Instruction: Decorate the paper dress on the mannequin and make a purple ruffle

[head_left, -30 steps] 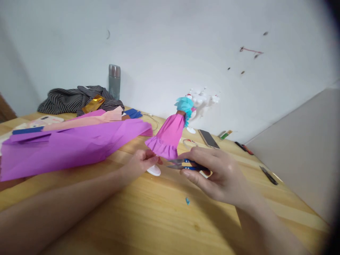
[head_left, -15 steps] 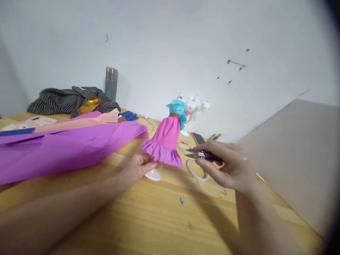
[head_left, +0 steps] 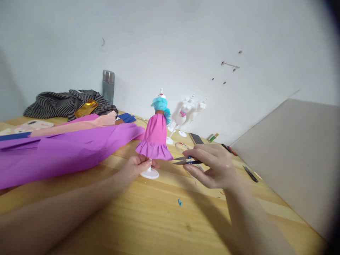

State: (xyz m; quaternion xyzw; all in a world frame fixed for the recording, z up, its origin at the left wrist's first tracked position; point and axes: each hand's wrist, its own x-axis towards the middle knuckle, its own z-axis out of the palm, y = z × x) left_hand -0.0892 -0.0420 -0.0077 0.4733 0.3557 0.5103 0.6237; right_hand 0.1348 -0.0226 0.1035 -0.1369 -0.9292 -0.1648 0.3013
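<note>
A small white dress form on a round base (head_left: 150,173) wears a pink skirt (head_left: 156,129) with a purple ruffled hem (head_left: 154,150). Its top (head_left: 159,104) is turquoise, above a brown waistband. My left hand (head_left: 139,164) is closed around the stand just under the hem. In my right hand (head_left: 212,164) are blue-handled thread snips (head_left: 190,161), their blades parted and pointing left, close to the hem's right corner. Whether the blade tips touch the paper I cannot tell.
Purple crepe paper (head_left: 66,152) covers the table's left side. Behind it lie a striped cloth (head_left: 58,102) and a grey bottle (head_left: 108,88). Bare white dress forms (head_left: 183,109) stand by the wall. A phone (head_left: 196,138) and a black cutter (head_left: 250,174) lie to the right.
The dress form, tilted before, now stands upright and sits further left in view. The snips have come nearer to the hem's right corner. Both hands keep their hold.
</note>
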